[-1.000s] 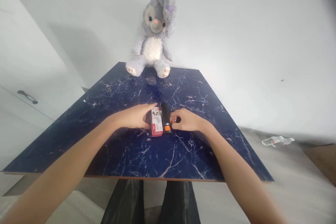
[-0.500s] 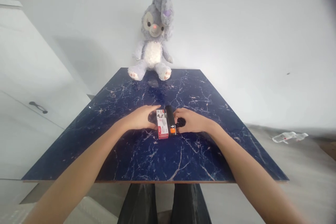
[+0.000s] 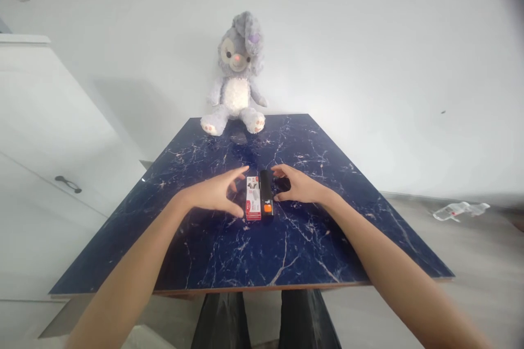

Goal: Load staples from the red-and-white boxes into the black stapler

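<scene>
A small white-and-red staple box (image 3: 253,199) lies on the blue marbled table, its long side pointing away from me. Right beside it is a black stapler (image 3: 266,191) with an orange patch at its near end; a very thin gap or none parts the two. My left hand (image 3: 219,192) curves around the box's left side, thumb and fingers spread, apparently not gripping it. On the other side my right hand (image 3: 298,184) is bent toward the stapler, with its thumb and fingers apart and close to the stapler's right edge. Neither hand holds anything.
A grey plush rabbit (image 3: 236,90) sits at the table's (image 3: 282,262) far edge against the wall. To the left stands a white cabinet (image 3: 36,120) with a dark handle. Clear plastic packaging (image 3: 460,211) lies on the floor at the right.
Both hands have opened and drawn back from the staple box and stapler, which now rest side by side on the table. The view has tilted slightly upward.
</scene>
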Demonstrator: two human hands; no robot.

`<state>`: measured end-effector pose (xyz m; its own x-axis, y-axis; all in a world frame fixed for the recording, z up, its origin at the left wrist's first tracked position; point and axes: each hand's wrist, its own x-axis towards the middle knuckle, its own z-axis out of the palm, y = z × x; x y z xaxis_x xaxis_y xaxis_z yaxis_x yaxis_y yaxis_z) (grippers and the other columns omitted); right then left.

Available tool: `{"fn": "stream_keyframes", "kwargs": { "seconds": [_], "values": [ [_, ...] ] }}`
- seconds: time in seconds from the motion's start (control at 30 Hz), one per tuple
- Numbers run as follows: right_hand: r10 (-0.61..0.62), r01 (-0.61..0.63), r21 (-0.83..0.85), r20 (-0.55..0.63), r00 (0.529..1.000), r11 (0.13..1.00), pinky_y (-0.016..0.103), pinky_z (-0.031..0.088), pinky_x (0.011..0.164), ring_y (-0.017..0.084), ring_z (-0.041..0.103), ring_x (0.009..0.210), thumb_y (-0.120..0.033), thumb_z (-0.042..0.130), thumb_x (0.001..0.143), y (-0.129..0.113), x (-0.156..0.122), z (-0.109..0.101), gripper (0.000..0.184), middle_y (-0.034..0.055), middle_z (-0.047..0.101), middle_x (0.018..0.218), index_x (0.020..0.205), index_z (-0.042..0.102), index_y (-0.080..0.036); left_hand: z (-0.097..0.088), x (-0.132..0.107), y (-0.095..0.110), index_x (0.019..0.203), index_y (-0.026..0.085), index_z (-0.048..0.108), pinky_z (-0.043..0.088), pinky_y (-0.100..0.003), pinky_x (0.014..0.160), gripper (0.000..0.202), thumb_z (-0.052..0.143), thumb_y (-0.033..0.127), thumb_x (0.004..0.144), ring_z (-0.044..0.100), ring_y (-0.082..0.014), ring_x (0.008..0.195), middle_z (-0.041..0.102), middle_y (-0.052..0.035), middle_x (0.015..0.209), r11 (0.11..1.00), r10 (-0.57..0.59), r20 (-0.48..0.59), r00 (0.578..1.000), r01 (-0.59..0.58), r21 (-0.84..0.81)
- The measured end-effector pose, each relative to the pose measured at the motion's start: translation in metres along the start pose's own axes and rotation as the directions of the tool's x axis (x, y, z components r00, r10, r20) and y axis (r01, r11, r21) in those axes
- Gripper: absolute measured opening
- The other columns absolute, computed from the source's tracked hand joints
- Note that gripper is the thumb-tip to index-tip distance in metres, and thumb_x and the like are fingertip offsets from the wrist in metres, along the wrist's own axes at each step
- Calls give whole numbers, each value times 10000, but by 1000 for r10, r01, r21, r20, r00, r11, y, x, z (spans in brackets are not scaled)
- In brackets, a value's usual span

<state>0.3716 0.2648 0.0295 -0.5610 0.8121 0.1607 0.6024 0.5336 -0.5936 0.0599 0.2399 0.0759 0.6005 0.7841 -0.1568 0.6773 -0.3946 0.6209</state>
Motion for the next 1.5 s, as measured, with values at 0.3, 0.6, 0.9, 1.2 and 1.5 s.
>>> {"fn": "stream_keyframes", "kwargs": {
  "seconds": [0.3, 0.6, 0.9, 1.2, 1.5],
  "values": [
    [-77, 74, 26, 123, 989, 997, 477, 402, 1052, 319, 498, 1272, -443, 800, 752, -7, 0, -2, 963, 95, 614, 1383, 1572, 324, -277, 19, 7, 17, 1612, 387, 115, 505, -352, 812, 1193, 804, 608, 664, 599, -347, 1179, 432, -140, 1531, 997, -31, 11, 999, 30, 73],
    [-28, 30, -10, 142, 990, 1000, 416, 477, 961, 323, 596, 1162, -412, 837, 671, -20, -5, -16, 916, 110, 632, 1346, 1486, 463, -222, 22, 14, -5, 1618, 353, 123, 302, -547, 1161, 1278, 838, 650, 602, 221, -443, 1504, 225, -129, 1663, 978, 58, -49, 997, -47, 204],
    [7, -7, -76, 11, 1000, 997, 376, 488, 844, 309, 628, 1035, -433, 825, 717, -60, -49, 5, 694, 101, 705, 1109, 1321, 576, -200, 40, 20, -2, 1630, 329, 70, 294, -568, 1178, 1340, 862, 631, 593, 267, -424, 1493, 295, -135, 1633, 988, 95, -117, 989, -79, 136],
    [166, -205, -191, -200, 966, 960, 356, 481, 842, 289, 618, 1034, -373, 762, 805, 11, -75, -27, 391, 72, 720, 1027, 1154, 666, -226, 68, 128, 27, 1624, 215, 183, 302, -552, 1177, 1355, 880, 634, 540, 332, -427, 1461, 372, -188, 1589, 976, 196, -205, 959, -171, 136],
    [379, -515, -105, -557, 739, 851, 442, 477, 990, 326, 615, 1154, -267, 600, 863, 119, -75, -56, 591, 129, 698, 1228, 1427, 478, -139, 83, 278, 82, 1618, 130, 172, 306, -515, 1166, 1396, 824, 724, 536, 326, -450, 1459, 385, -231, 1580, 943, 267, -169, 949, -222, 248]
  ]
}}
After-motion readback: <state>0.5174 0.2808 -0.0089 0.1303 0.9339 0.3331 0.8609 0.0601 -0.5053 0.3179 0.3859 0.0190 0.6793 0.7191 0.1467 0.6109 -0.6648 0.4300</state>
